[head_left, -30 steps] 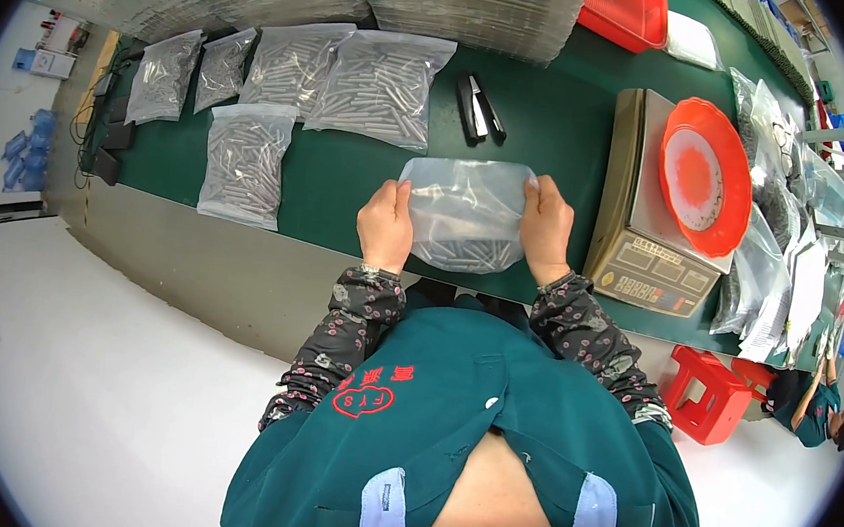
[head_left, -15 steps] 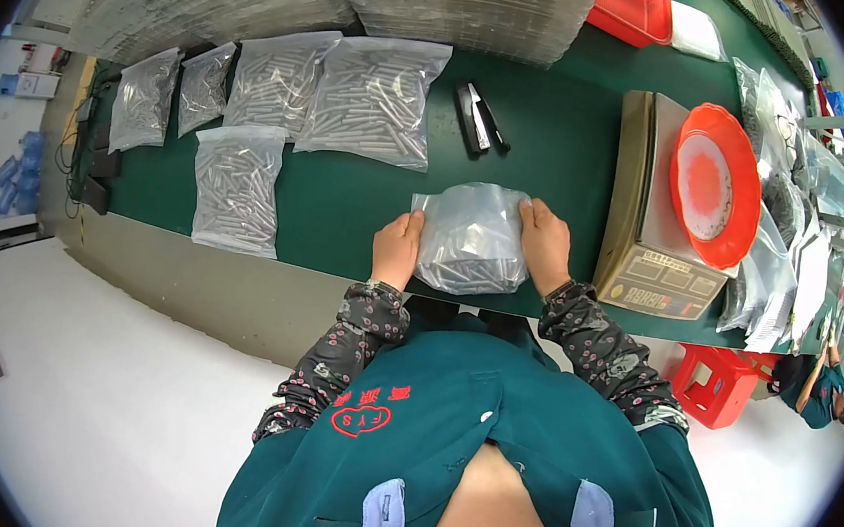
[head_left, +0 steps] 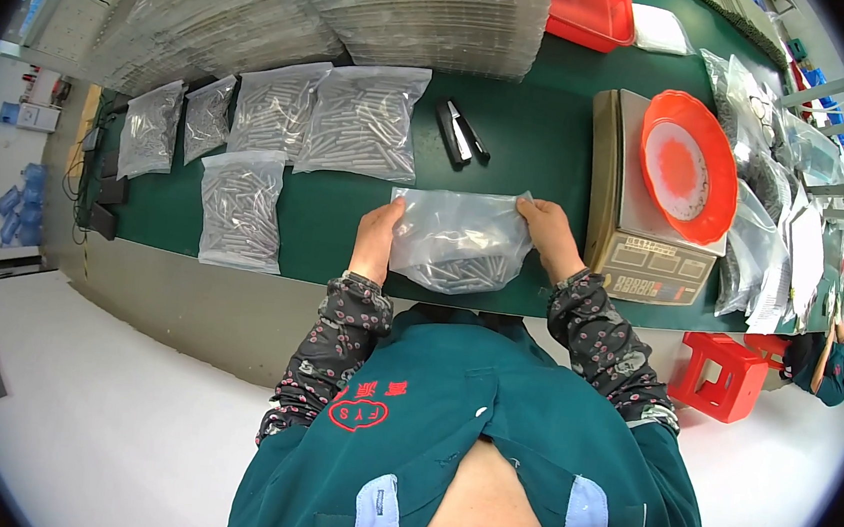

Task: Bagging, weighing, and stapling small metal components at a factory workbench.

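Observation:
Between my hands is a clear plastic bag (head_left: pixel 461 235), with small grey metal pins (head_left: pixel 467 270) gathered in its lower part. My left hand (head_left: pixel 378 235) grips the bag's upper left corner. Fingers and thumb of my right hand (head_left: pixel 550 237) pinch its upper right corner. The top edge is pulled fairly straight between them. Beyond the bag lies a black stapler (head_left: pixel 461 134) on the green table (head_left: pixel 533 143). To the left, several filled bags of similar pins (head_left: pixel 364 123) lie flat, one of them (head_left: pixel 241 210) nearer the front edge.
At right stands a weighing scale (head_left: pixel 655 266) with an orange-red dish (head_left: pixel 689 166) on top. Stacked trays (head_left: pixel 434 14) rise along the back, beside a red bin (head_left: pixel 592 12). More bags and papers (head_left: pixel 779 255) crowd the far right. A red stool (head_left: pixel 720 375) and another person (head_left: pixel 828 364) are beyond.
My hands have moved apart, and the bag's top is now stretched wider and straighter. The view has shifted slightly; the stapler and the other bags stay in place on the table.

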Demonstrator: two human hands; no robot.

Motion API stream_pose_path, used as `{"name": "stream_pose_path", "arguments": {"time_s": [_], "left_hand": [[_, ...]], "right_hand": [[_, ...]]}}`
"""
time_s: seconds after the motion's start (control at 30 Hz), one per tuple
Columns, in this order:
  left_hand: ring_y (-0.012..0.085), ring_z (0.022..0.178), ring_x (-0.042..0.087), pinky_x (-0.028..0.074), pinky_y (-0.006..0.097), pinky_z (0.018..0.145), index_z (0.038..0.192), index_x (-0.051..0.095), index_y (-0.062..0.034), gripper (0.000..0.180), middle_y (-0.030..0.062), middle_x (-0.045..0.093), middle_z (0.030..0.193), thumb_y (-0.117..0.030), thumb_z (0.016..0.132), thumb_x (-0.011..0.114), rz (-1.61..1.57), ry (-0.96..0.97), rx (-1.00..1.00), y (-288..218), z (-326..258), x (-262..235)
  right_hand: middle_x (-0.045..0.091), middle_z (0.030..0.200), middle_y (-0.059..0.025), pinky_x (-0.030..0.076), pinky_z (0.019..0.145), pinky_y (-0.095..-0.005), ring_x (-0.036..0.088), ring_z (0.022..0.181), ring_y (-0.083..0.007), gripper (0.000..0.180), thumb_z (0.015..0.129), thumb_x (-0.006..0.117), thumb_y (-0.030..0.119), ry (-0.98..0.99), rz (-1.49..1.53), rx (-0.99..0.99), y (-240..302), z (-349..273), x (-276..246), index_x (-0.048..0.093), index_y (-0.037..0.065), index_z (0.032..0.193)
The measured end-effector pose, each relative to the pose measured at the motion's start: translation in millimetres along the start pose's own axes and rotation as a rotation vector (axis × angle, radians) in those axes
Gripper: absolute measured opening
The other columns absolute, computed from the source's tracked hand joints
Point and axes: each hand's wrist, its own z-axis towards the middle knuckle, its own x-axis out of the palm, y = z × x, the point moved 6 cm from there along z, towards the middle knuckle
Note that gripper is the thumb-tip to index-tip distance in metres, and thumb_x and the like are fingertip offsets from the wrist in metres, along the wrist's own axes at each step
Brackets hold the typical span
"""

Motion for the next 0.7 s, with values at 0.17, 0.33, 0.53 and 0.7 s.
{"name": "stream_pose_path", "arguments": {"time_s": [0.17,0.33,0.53,0.7], "left_hand": [[0.0083,0.064,0.047,0.038,0.025,0.058,0.080,0.060,0.0027,0.034,0.0010,0.056,0.071,-0.031,0.083,0.056,0.260,-0.009,-0.049,25,15,-10],[0.0050,0.059,0.043,0.035,0.023,0.054,0.074,0.060,0.0007,0.031,-0.0021,0.053,0.064,-0.029,0.083,0.056,0.156,-0.043,0.023,11,6,-6],[0.0040,0.057,0.040,0.032,0.021,0.053,0.069,0.058,-0.0031,0.027,-0.0054,0.049,0.062,-0.027,0.082,0.058,-0.098,0.113,0.051,-30,-6,4],[0.0074,0.063,0.048,0.037,0.021,0.060,0.073,0.058,-0.0021,0.016,-0.0003,0.055,0.068,-0.018,0.078,0.060,-0.073,0.088,0.015,-32,-12,5]], "right_hand": [[0.058,0.063,-0.0084,0.041,0.058,-0.0302,0.053,0.059,-0.0163,0.034,0.081,0.052,0.028,-0.046,-0.263,-0.033,-10,10,5,0.059,-0.004,0.072],[0.057,0.065,-0.0013,0.037,0.052,-0.0262,0.049,0.055,-0.0102,0.027,0.084,0.051,0.022,0.045,0.081,0.025,-12,8,3,0.060,-0.001,0.072],[0.054,0.062,-0.0010,0.034,0.051,-0.0248,0.047,0.054,-0.0103,0.022,0.079,0.053,0.019,0.074,0.213,0.046,37,-25,-11,0.059,-0.001,0.070],[0.052,0.061,-0.0015,0.033,0.051,-0.0241,0.045,0.055,-0.0108,0.020,0.076,0.053,0.018,0.050,0.144,0.040,50,-44,-19,0.058,0.001,0.068]]}}
